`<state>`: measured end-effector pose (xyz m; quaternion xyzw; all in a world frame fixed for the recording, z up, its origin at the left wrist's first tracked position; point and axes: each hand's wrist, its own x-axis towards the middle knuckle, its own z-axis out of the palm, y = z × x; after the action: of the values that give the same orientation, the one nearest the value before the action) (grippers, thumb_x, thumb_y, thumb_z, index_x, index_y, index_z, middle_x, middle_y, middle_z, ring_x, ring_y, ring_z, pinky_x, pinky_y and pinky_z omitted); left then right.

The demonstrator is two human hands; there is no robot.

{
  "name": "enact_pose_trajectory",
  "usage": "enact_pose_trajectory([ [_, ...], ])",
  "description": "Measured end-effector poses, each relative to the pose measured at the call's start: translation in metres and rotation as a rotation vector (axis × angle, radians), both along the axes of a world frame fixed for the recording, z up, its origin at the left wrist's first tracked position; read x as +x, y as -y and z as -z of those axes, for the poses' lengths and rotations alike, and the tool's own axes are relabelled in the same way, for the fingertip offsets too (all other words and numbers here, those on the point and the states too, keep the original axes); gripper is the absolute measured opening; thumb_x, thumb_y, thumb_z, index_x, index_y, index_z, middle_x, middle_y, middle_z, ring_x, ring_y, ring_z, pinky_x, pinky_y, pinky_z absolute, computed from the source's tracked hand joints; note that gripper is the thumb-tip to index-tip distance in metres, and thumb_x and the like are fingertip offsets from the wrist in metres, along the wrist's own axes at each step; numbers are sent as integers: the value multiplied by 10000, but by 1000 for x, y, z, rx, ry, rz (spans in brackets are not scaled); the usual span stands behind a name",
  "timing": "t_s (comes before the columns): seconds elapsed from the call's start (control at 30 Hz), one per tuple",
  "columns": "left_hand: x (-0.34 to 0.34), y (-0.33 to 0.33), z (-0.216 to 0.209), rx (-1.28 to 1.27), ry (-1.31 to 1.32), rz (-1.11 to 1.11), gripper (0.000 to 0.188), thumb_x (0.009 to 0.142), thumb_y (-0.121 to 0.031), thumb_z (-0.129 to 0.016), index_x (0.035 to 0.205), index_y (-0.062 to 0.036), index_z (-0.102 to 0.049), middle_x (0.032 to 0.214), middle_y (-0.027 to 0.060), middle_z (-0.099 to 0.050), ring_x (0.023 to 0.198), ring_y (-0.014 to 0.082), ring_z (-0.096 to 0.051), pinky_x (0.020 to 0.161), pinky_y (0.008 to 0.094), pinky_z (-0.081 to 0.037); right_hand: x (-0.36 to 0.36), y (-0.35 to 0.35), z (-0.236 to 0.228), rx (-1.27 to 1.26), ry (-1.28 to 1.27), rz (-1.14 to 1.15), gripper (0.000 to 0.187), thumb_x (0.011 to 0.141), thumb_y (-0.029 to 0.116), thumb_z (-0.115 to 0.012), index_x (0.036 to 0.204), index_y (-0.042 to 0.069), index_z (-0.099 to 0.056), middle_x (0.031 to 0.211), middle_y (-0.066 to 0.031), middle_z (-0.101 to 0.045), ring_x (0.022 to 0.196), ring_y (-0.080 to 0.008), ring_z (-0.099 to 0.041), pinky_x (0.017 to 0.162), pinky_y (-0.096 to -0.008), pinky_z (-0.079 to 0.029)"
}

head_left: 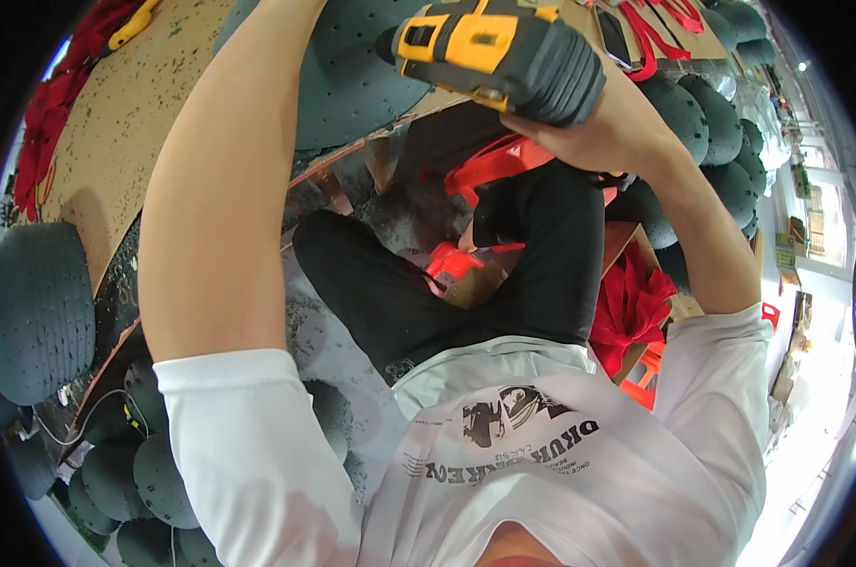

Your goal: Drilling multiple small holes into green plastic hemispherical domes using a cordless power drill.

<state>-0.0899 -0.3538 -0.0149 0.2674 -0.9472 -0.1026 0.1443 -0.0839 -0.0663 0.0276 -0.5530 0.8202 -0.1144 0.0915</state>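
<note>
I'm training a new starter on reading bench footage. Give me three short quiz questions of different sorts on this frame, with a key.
1. True or false: the right hand holds a yellow and black power drill.
2. Multiple choice: what lies under the drill on the board? A) a dark green dimpled dome pad B) a glass bowl C) a white towel.
3. Fill in: the straps near the person's lap are coloured ____.

Key: 1 true; 2 A; 3 red. The left hand is out of view past the top edge, so its grip cannot be judged.
</note>
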Motion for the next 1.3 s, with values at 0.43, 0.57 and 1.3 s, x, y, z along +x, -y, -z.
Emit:
enact_pose_trajectory([
  [0.43,14,-7,-5,-45,-28,-27,333,988,-176,-453,1151,25,-663,1210,231,-667,1126,372,-646,963,466,-500,0,-143,25,-490,968,311,551,779,147,-664,1254,-96,-523,674,-75,-583,539,-139,-533,512,-272,-422],
  [0.57,3,-26,-17,-262,123,-97,335,988,-188,-474,1179,19,-657,1230,233,-653,1147,388,-627,976,461,-494,-20,-186,139,-821,1735,235,450,736,77,-620,1150,-59,-509,600,-23,-437,485,-115,-402,494,-269,-349],
  [1.3,145,-202,154,484,-827,-367,222,950,-170,-704,1034,23,-633,913,67,-679,756,124,-628,715,258,-511,-43,-253,257,-1023,2298,169,470,786,86,-614,1227,-3,-477,610,4,-408,495,-109,-408,514,-283,-382],
])
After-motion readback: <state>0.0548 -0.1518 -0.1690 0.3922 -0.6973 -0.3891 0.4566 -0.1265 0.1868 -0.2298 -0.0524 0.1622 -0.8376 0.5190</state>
